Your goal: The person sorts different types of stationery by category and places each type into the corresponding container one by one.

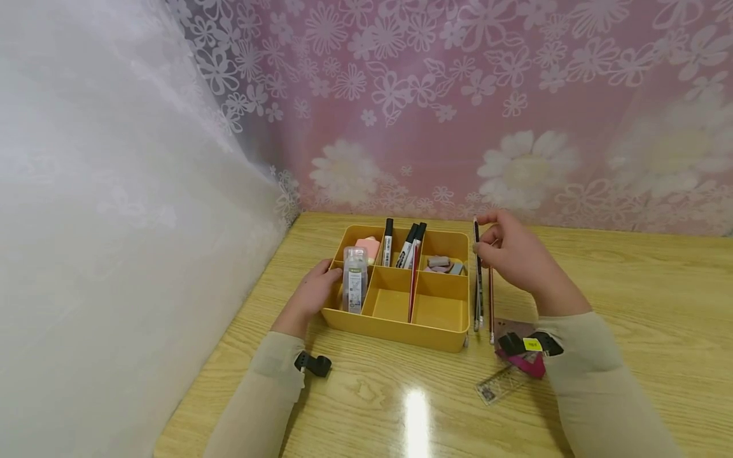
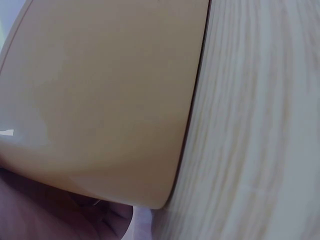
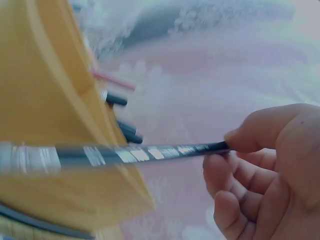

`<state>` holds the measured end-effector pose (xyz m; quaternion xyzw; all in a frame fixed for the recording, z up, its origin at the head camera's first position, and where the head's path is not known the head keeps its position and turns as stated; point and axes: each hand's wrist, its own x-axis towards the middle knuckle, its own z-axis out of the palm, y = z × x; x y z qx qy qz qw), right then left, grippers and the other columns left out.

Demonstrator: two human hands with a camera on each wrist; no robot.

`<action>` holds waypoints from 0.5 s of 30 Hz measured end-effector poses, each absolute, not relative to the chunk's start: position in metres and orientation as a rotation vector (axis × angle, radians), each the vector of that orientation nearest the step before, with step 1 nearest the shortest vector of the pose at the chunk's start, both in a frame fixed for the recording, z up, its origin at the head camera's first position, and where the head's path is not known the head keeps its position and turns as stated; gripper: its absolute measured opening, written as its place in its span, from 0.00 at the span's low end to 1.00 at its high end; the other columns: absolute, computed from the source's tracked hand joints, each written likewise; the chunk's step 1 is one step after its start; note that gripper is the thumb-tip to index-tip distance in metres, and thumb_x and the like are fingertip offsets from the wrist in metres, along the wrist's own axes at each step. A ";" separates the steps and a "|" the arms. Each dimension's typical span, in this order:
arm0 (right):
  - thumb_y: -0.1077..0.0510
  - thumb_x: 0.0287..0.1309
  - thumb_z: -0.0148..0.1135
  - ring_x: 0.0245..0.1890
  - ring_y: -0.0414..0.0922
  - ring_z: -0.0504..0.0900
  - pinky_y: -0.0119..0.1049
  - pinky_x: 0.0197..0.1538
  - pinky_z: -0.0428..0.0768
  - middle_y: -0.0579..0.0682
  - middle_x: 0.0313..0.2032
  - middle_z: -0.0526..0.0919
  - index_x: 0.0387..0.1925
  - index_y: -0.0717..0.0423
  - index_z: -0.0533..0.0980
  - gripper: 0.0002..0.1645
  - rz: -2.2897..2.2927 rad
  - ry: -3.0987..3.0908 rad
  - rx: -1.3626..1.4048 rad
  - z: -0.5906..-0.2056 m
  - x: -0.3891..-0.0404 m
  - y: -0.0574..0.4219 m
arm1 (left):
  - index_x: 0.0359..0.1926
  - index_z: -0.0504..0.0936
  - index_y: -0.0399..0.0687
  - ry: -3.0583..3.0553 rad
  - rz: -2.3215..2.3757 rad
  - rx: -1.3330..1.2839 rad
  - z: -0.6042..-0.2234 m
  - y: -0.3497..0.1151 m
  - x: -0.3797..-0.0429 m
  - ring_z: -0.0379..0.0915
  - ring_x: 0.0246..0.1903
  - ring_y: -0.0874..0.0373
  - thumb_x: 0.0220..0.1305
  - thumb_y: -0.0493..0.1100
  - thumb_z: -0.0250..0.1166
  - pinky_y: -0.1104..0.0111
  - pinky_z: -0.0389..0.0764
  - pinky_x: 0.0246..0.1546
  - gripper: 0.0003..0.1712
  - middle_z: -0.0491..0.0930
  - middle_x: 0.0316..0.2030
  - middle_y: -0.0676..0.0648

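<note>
A yellow compartment box [image 1: 395, 331] stands on the wooden table. My left hand [image 1: 312, 289] holds its left side, with the thumb at the rim; in the left wrist view the fingers [image 2: 117, 220] lie against the box's end. Just off the box's right side, my right hand [image 1: 512, 257] pinches a black pencil with white lettering [image 1: 478, 273] between thumb and fingertips. The right wrist view shows this pencil [image 3: 150, 154] held by one end, its other end pointing away from the hand. Below that hand, a red pencil [image 1: 491, 305] lies on the table.
Inside the box are black-capped markers [image 1: 387, 245], a clear bottle with a label [image 1: 355, 283], a pink item [image 1: 368, 247], erasers [image 1: 439, 261] and a red pencil [image 1: 413, 283]. A clear ruler [image 1: 495, 385] lies near the right forearm. Floral curtain [image 1: 401, 127] hangs behind.
</note>
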<state>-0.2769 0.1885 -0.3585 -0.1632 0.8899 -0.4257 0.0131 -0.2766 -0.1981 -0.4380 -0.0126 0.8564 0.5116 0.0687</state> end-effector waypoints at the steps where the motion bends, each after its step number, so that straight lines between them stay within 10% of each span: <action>1: 0.54 0.72 0.56 0.32 0.52 0.80 0.47 0.38 0.77 0.56 0.41 0.81 0.69 0.59 0.60 0.30 -1.366 2.769 -0.521 -0.356 -0.275 0.187 | 0.72 0.68 0.48 2.578 1.541 -0.041 -0.438 -0.198 -0.277 0.64 0.66 0.42 0.78 0.55 0.47 0.46 0.62 0.68 0.29 0.70 0.67 0.41; 15: 0.60 0.74 0.55 0.27 0.50 0.80 0.37 0.33 0.83 0.60 0.39 0.76 0.60 0.62 0.67 0.18 -1.948 2.561 -0.674 -0.344 -0.254 0.156 | 0.73 0.66 0.48 2.567 1.540 -0.052 -0.439 -0.199 -0.277 0.62 0.69 0.42 0.77 0.56 0.47 0.45 0.60 0.69 0.31 0.69 0.68 0.42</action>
